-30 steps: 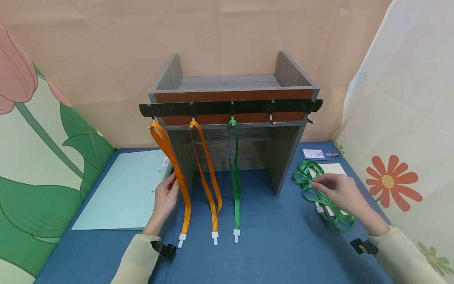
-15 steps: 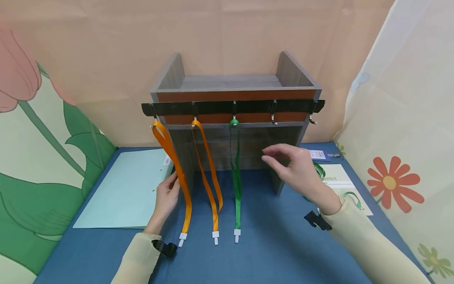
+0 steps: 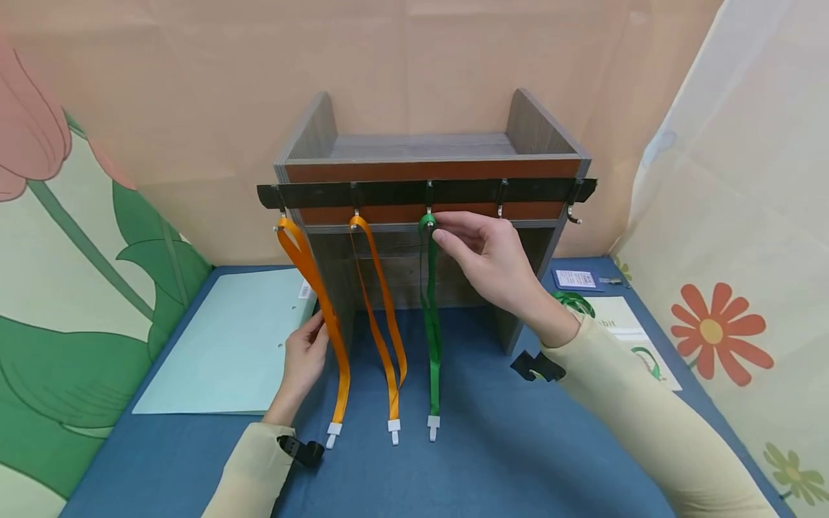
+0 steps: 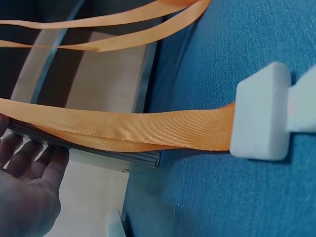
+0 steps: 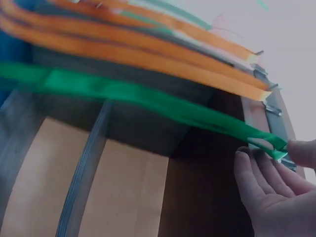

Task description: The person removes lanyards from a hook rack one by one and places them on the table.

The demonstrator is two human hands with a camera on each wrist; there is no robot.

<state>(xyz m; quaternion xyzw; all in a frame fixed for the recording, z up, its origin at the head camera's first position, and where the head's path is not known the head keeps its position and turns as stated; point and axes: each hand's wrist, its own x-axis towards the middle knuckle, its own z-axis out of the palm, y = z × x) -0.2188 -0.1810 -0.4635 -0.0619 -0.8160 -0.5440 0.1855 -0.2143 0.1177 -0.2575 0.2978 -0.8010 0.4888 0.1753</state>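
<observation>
A grey wooden shelf [image 3: 421,147] carries a black hook rail [image 3: 388,194]. From it hang two orange lanyards [image 3: 324,316] [image 3: 388,338] and one green lanyard [image 3: 430,345]. My right hand [image 3: 437,224] is raised to the middle hook, and its thumb and index tips touch the green lanyard's top loop. The right wrist view shows that hand [image 5: 266,155] with relaxed fingers and its thumb against the loop end of the green lanyard [image 5: 123,91]. My left hand [image 3: 304,356] rests with straight fingers beside the left orange lanyard [image 4: 123,128], against the shelf's side panel. The strap's white clip [image 4: 259,118] lies on the blue table.
A light-blue folder [image 3: 227,345] lies at the left. More green lanyards [image 3: 570,301] lie on a paper sheet [image 3: 628,324] at the right, behind my right arm, with a small card [image 3: 575,279] beyond. Two right-hand hooks [image 3: 500,210] [image 3: 571,214] hang bare.
My right hand left the green lanyards on the table, rose leftwards and reached the green lanyard's loop at the middle hook. The left hand stayed put.
</observation>
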